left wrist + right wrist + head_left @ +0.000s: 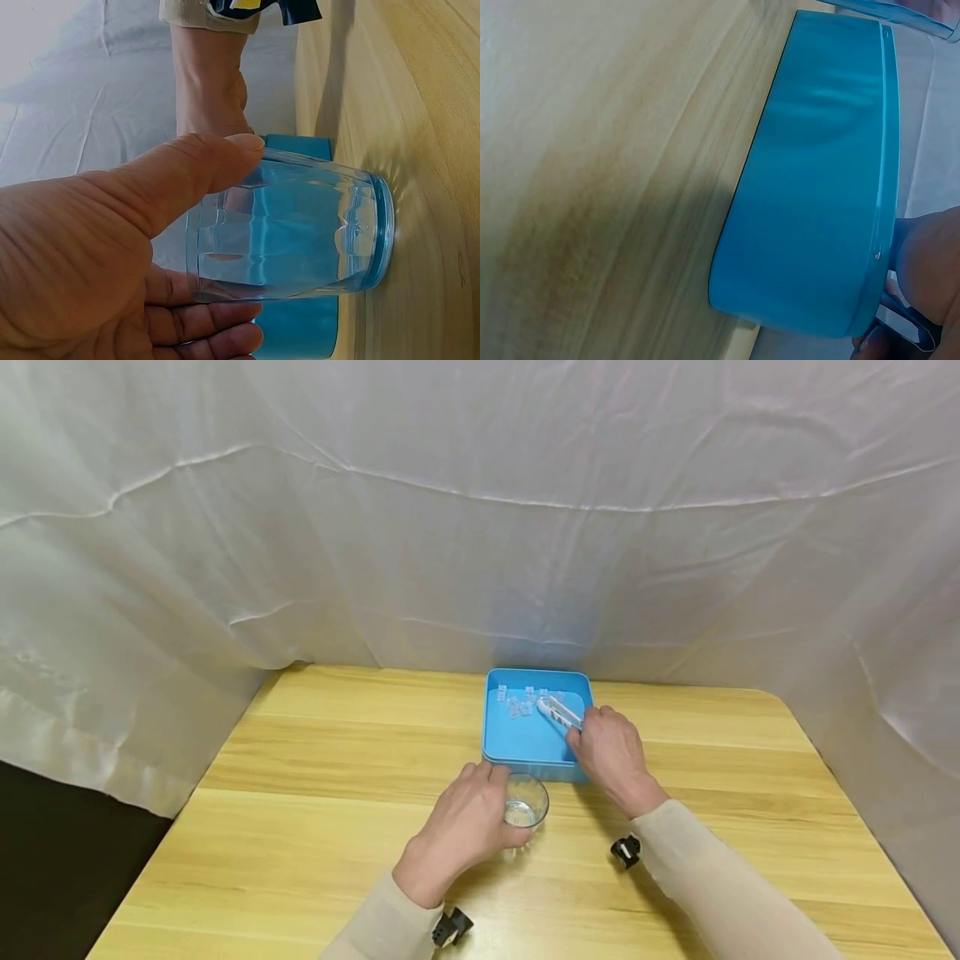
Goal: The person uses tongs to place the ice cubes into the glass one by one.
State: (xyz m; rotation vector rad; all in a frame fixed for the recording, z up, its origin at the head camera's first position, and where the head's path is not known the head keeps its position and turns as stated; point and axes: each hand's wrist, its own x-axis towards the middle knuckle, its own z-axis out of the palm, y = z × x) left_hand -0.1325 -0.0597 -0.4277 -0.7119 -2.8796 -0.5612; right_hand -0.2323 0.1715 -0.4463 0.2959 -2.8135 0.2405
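Observation:
A clear drinking glass (pixel 525 802) stands in front of a blue box (pixel 532 767) on the table. My left hand (pixel 471 814) grips the glass, with the thumb on one side and the fingers on the other, as the left wrist view also shows for the glass (pixel 300 232). Over the box's right side, my right hand (pixel 611 747) holds white tongs (pixel 558 711), their tips reaching into the box. Several clear cubes (pixel 517 706) lie toward the back of the box. Whether the tongs hold a cube cannot be made out.
The wooden table (pixel 315 835) extends on both sides of the box. A pale curtain (pixel 420 568) hangs behind and along the sides, close to the back of the box. Small black devices (pixel 626 851) are worn at both sleeves.

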